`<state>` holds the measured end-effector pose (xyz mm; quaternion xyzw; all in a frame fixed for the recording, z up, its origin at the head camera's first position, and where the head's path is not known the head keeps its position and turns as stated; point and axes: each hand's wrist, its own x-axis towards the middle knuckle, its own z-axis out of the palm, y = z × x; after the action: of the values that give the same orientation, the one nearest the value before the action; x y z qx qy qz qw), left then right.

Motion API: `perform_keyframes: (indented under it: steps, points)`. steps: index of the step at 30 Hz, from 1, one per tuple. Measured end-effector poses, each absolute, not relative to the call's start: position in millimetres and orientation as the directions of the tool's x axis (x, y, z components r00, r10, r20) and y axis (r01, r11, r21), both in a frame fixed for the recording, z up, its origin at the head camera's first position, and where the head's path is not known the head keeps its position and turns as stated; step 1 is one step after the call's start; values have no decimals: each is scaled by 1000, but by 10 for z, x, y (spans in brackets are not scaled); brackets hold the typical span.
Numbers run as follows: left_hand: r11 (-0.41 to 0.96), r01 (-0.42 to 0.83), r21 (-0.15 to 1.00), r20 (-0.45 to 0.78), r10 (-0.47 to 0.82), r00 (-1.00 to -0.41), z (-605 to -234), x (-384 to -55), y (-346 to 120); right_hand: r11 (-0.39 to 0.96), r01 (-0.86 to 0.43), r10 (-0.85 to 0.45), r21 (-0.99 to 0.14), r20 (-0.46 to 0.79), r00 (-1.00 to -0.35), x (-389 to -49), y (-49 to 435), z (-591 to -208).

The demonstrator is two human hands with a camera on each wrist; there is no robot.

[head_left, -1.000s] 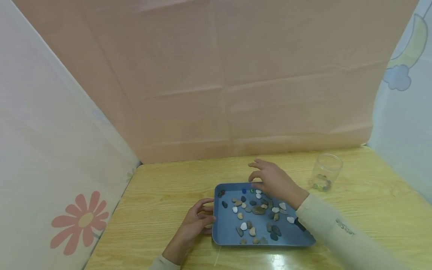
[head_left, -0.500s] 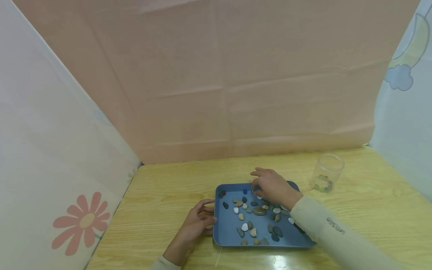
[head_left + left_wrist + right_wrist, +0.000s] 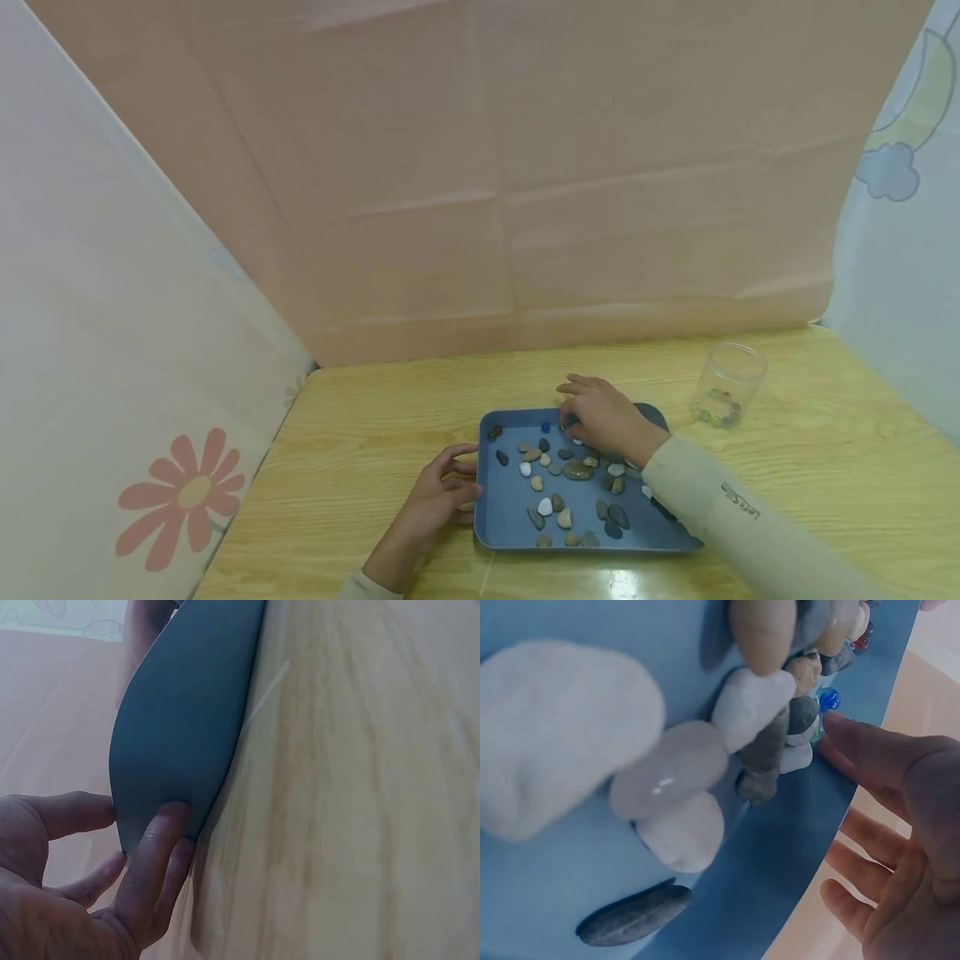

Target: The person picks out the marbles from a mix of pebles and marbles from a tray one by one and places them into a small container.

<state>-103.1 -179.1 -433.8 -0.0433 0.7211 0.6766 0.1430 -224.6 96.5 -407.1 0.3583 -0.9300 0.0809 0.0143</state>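
Observation:
A blue rectangular tray [image 3: 510, 529] lies on the table, holding scattered pebbles and a few marbles. My left hand [image 3: 438, 492] rests against the tray's left wall, its fingertips touching the outer side in the left wrist view. Over the far rim, my right hand [image 3: 611, 421] reaches down, thumb and index finger pinching a green marble [image 3: 817, 733], largely hidden by the fingertips. Its other fingers extend beyond the rim. Close beside it sits a blue marble [image 3: 829, 698]. Dark red marbles [image 3: 494, 431] lie in the tray's far left corner.
A clear cup [image 3: 729, 383] with several marbles at its bottom stands right of the tray. White, tan and grey pebbles [image 3: 577, 471] are spread over the tray. A peach backdrop [image 3: 480, 208] rises behind the wooden table [image 3: 360, 417].
My right hand has lowered from above the tray's far edge to the green marble, and its thumb and index finger have closed in. The left hand stays at the tray's side.

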Motion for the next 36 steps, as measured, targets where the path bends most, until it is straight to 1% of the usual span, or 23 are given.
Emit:
perform_keyframes:
  steps: [9, 18, 24, 29, 36]
  points:
    - [81, -257, 963, -266, 127, -956, -4350, -1037, -1791, 717, -678, -674, -161, 87, -733, -2261, 936, -4099]
    - [80, -257, 963, -265, 129, -955, -4366, -1043, -1790, 715, -676, -678, -180, 58, -733, -2267, 924, -4153]
    - [77, -256, 964, -264, 129, -956, -4373, -1044, -1794, 711, -685, -681, -158, 89, -727, -2250, 954, -4153]
    - [66, -258, 964, -265, 129, -956, -4375, -1044, -1797, 705, -690, -674, -164, 147, -724, -2230, 1023, -4125]
    - [61, -258, 964, -264, 132, -955, -4373, -1041, -1793, 703, -688, -660, -182, 196, -725, -2220, 1147, -4055]
